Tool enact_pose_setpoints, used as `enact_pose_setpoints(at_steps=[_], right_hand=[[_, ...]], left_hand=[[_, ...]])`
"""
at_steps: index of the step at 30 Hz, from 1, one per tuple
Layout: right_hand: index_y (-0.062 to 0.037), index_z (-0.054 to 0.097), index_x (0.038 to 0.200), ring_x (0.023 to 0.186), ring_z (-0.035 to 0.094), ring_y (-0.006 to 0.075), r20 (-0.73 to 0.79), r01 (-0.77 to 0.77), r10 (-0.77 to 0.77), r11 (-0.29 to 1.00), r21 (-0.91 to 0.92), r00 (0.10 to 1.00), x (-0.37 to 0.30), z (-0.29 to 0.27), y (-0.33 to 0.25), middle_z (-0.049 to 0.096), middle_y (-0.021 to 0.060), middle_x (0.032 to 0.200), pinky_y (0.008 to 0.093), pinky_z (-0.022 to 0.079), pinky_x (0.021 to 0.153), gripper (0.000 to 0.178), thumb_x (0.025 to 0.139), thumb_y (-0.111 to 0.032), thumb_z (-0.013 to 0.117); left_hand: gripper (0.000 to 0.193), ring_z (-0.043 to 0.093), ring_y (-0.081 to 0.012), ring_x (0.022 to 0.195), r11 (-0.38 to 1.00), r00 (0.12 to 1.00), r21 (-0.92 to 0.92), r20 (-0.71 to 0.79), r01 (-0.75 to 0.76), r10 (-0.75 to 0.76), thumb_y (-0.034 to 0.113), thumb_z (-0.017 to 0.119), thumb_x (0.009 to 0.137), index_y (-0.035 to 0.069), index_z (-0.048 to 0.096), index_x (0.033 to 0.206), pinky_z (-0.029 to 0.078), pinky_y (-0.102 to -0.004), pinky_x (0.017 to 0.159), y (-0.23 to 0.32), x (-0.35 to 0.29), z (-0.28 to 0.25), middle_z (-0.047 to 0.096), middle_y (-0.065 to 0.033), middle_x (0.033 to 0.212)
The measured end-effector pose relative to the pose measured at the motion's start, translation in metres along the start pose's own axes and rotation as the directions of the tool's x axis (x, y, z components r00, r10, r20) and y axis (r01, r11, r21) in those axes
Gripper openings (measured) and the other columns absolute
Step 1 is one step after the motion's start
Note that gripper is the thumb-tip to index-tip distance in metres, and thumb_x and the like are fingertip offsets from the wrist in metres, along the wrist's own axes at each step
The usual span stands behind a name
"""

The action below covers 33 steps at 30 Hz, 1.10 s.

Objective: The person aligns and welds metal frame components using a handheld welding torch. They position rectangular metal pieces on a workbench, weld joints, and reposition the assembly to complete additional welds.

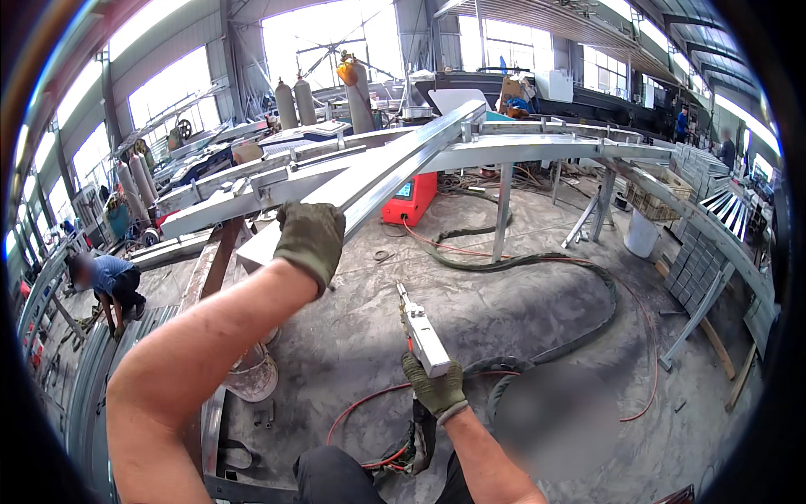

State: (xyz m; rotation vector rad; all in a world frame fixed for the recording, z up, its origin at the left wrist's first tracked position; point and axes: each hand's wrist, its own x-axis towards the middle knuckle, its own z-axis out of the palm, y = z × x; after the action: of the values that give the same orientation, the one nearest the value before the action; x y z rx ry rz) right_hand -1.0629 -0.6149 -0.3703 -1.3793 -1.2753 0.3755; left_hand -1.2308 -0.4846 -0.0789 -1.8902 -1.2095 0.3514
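My left hand (311,242), in a green work glove, is closed on the near end of a long silver metal profile (401,161). The profile slants away to the right and rests across a metal frame (537,151). My right hand (435,386), gloved too, holds a white handheld welding gun (426,338) by its lower part. Its thin nozzle points up and forward, apart from the metal. A dark hose and a red cable (357,411) trail from the gun. Part of the right fingers is hidden behind the gun.
A red machine with a screen (411,198) stands under the frame. A thick dark hose (537,262) loops over the floor. A white bucket (252,375) sits below my left arm, another bucket (641,234) at right. A person in blue (117,281) bends over metal bars.
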Motion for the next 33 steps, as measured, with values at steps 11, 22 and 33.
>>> enact_pose_setpoints(at_steps=[11,22,33], right_hand=[[-0.0001,0.071,0.127,0.089,0.065,0.0117,0.097,-0.111,0.085,0.947,0.3,0.992,-0.003,-0.008,-0.049,0.072,0.0005,0.106,0.0319,0.056,0.076,0.031,0.098,-0.008,0.079],[-0.008,0.079,0.121,0.088,0.08,0.0321,0.019,-0.033,0.032,0.996,0.088,0.999,0.0,0.005,-0.007,0.081,0.0148,0.098,0.0429,0.061,0.077,0.036,0.098,-0.036,0.08],[-0.0038,0.075,0.124,0.098,0.08,0.0332,-0.045,-0.11,0.112,0.993,0.052,0.993,0.008,-0.006,0.021,0.082,0.0163,0.106,0.0447,0.062,0.084,0.043,0.096,-0.036,0.083]], left_hand=[[0.125,0.059,-0.0359,0.143,0.44,0.935,-0.849,0.351,0.293,0.056,0.096,0.075,0.07,0.0,0.067,0.148,0.047,-0.0455,0.116,-0.114,0.021,0.02,0.065,-0.0242,0.15],[0.115,0.071,-0.0382,0.123,0.555,0.961,-0.785,0.222,0.275,-0.163,0.076,0.088,0.071,-0.015,0.064,0.137,0.056,-0.0414,0.105,-0.083,0.029,0.028,0.072,-0.0307,0.132],[0.062,0.07,-0.0349,0.111,0.919,0.923,-0.282,-0.189,0.275,-0.335,0.031,0.071,0.096,0.001,0.055,0.148,0.057,-0.0583,0.086,-0.02,0.031,0.046,0.068,-0.0213,0.126]])
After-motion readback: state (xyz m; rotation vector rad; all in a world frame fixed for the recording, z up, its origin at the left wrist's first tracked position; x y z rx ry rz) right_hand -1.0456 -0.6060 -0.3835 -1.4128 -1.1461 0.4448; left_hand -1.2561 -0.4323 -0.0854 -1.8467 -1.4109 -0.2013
